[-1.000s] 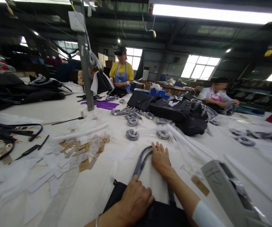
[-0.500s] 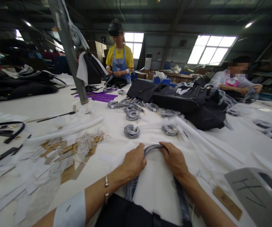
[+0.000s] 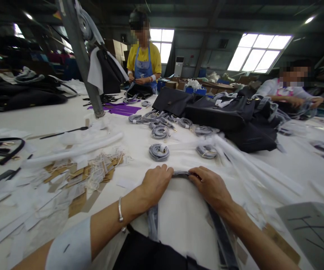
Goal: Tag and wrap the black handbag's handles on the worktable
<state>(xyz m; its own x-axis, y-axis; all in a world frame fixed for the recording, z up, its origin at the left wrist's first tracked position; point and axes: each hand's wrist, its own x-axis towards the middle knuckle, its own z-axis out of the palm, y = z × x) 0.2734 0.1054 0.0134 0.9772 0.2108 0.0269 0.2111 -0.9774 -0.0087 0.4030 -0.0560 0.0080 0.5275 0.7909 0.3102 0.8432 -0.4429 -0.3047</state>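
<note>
white worktable [image 3: 66,123], factory hall. left hand [image 3: 156,183] and right hand [image 3: 211,187] each curled closed on the grey bag handle [image 3: 181,174], which arches between them near the table's front edge; black bag [image 3: 150,251] below.

coiled grey straps [image 3: 158,152], paper tags [image 3: 83,174], black bags [image 3: 220,116]

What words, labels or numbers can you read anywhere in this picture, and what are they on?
No text reads clearly.
Grey board at lower right: dark handwritten strokes, not legible as any word.
Brown paper tags with strings on the white table: any print too small and blurred.
Dark bags: no readable brand.
Both hands, left hand and right hand, press the grey strap, which carries no marking.
</note>
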